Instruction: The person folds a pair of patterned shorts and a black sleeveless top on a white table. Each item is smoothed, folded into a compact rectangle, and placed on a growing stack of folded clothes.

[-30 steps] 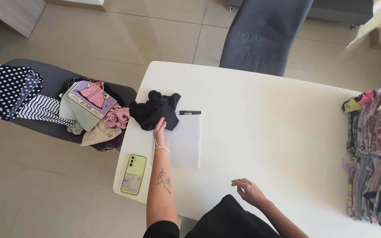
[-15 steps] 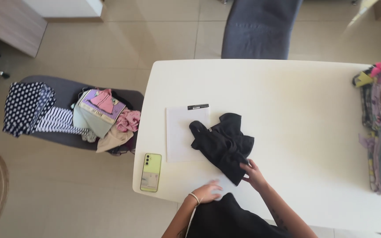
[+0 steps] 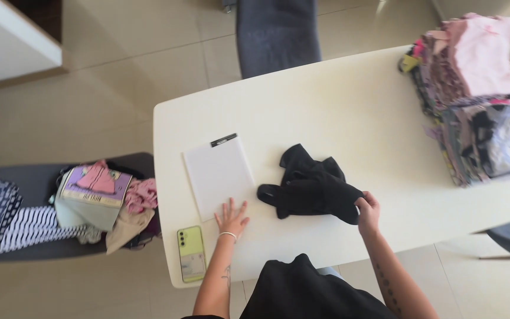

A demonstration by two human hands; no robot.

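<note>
Heap of mixed clothes (image 3: 98, 195) on grey chair; yellow-green phone (image 3: 191, 253) at white table (image 3: 349, 100) edge; left hand (image 3: 231, 218) flat, fingers spread, on white rectangular board (image 3: 218, 173); right hand (image 3: 368, 211) pinching crumpled black garment (image 3: 311, 189) mid-table

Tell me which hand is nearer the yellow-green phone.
Left. The left hand lies flat just right of the yellow-green phone; the right hand grips the crumpled black garment, farther right.

White rectangular table (image 3: 337, 100) on beige tiled floor (image 3: 90, 112). Grey upholstered chair (image 3: 275, 32) at the table's far edge; grey bench (image 3: 25, 177) left of it. White cabinet (image 3: 7, 35) beyond the table's far-left corner.
</note>
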